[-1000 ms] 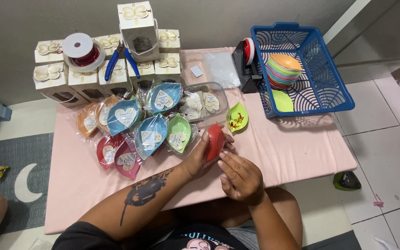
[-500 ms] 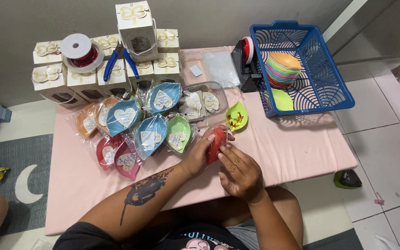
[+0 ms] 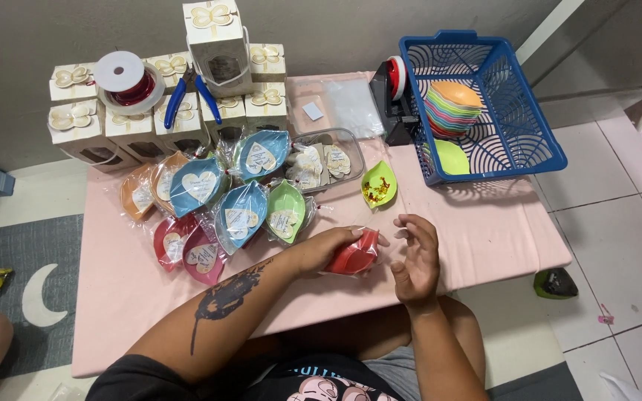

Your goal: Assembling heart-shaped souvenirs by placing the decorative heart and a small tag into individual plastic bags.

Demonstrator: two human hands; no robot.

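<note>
Now we see our left hand (image 3: 328,249) gripping a red leaf-shaped dish (image 3: 354,256) near the pink table's (image 3: 484,230) front edge; our right hand (image 3: 414,260) hovers at its three o'clock, fingers spread and empty; wrapped dishes (image 3: 243,212) cluster at ten o'clock; a blue basket (image 3: 518,137) sits at one o'clock.

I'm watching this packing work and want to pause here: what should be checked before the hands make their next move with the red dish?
1. Left hand has a firm hold on the red leaf-shaped dish: ok.
2. Right hand free and open beside the dish: ok.
3. Dish held over the pink table, not past its edge: ok.
4. Whether the red dish is already filled or wrapped: cannot tell.
5. Yellow-green dish with small pieces inside sits upright, apart from the hands: ok.
6. Wrapped dishes piled close to the left forearm, easy to nudge: not ok.
</note>
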